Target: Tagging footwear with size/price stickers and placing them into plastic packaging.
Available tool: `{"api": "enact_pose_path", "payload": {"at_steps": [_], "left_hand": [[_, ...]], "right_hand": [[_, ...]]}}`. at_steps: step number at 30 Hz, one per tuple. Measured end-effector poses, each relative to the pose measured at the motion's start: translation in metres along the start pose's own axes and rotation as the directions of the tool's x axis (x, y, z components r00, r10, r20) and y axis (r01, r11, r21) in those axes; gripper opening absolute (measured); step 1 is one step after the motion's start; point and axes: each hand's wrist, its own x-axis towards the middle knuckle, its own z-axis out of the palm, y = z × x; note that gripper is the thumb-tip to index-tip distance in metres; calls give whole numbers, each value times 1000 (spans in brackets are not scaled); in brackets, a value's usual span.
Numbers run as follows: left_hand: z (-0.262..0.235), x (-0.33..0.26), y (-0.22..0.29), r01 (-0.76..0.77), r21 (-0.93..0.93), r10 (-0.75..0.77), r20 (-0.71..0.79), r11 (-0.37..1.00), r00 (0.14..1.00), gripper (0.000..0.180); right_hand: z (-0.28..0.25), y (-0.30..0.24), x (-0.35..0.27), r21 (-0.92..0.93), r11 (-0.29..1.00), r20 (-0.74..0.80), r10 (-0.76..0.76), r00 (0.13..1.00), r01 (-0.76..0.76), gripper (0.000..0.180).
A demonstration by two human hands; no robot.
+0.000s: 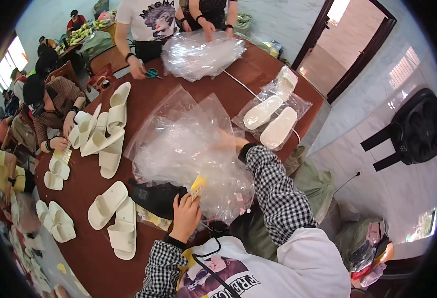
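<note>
A pile of clear plastic bags (174,139) lies spread over the brown table in front of me. My left hand (186,217) is closed on a small yellow label sheet (197,186), held upright by the near edge of the bags. My right hand (231,142) reaches to the right side of the pile, and plastic film partly covers its fingers, so their grip is unclear. A black cloth-like item (156,198) lies left of my left hand. Beside it rests a pair of cream slide slippers (121,231).
More slippers (110,129) are stacked at the left, near a seated person with a yellow strip (64,154). Bagged white slippers (279,127) lie at the right. Across the brown table (151,97), two people stand by more plastic bags (201,54) and teal scissors (152,73).
</note>
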Motion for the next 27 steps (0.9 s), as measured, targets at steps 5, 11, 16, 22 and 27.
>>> {"api": "enact_pose_path", "payload": {"at_steps": [5, 11, 16, 22, 27], "left_hand": [[-32, 3, 34, -9, -190, -52, -311, 982, 949, 48], [-15, 55, 43, -106, -202, 66, -191, 974, 979, 69], [27, 73, 27, 247, -62, -243, 64, 967, 968, 96], [36, 95, 29, 407, -24, -392, 224, 913, 892, 91], [53, 87, 37, 281, 214, -307, 102, 936, 946, 77]], "right_hand": [[16, 16, 1, -291, 952, 31, 114, 993, -100, 82], [-19, -65, -55, 41, 998, 186, -44, 982, 37, 62], [-29, -10, -82, 880, 362, 346, -48, 937, -307, 64], [-22, 6, -100, 537, 838, 94, 49, 994, -92, 75], [5, -66, -96, 196, 971, -119, -115, 986, 136, 80]]}}
